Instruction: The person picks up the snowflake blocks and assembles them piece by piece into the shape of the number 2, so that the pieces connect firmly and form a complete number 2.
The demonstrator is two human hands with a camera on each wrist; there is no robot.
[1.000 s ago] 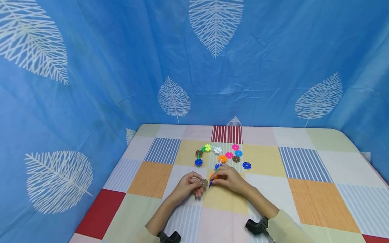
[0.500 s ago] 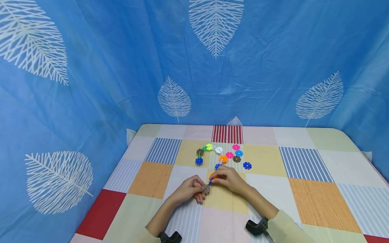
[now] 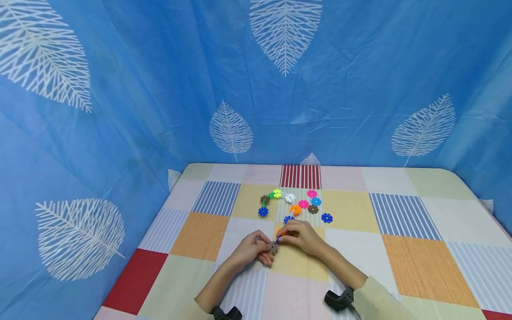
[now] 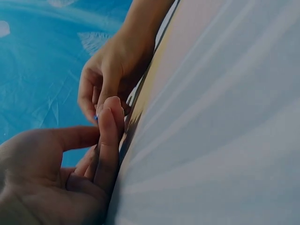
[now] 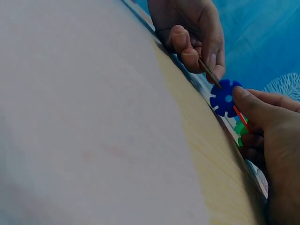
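My left hand (image 3: 254,249) pinches a brown flower-shaped notched disc (image 3: 274,247) between thumb and fingers. My right hand (image 3: 302,236) pinches a dark blue notched disc (image 5: 224,99), with a red-orange disc (image 5: 241,116) slotted into it and a green disc (image 5: 241,129) behind. Seen from the right wrist, the brown disc stands edge-on with its tip at the blue disc's rim. Whether it sits in a notch I cannot tell. A curved chain of linked discs, including a white one (image 3: 290,198) and an orange one (image 3: 295,210), runs away from my right hand across the cloth.
Loose discs lie right of the chain: two pink (image 3: 312,194), a light blue (image 3: 316,202), a brown (image 3: 313,209) and a dark blue (image 3: 327,218). A patchwork cloth (image 3: 416,262) covers the table. Blue leaf-print curtains (image 3: 320,89) hang behind and at the sides.
My left hand has moved slightly right and down, bringing the brown disc up to the blue one. My right hand stays nearly in place, still pinching the blue disc.
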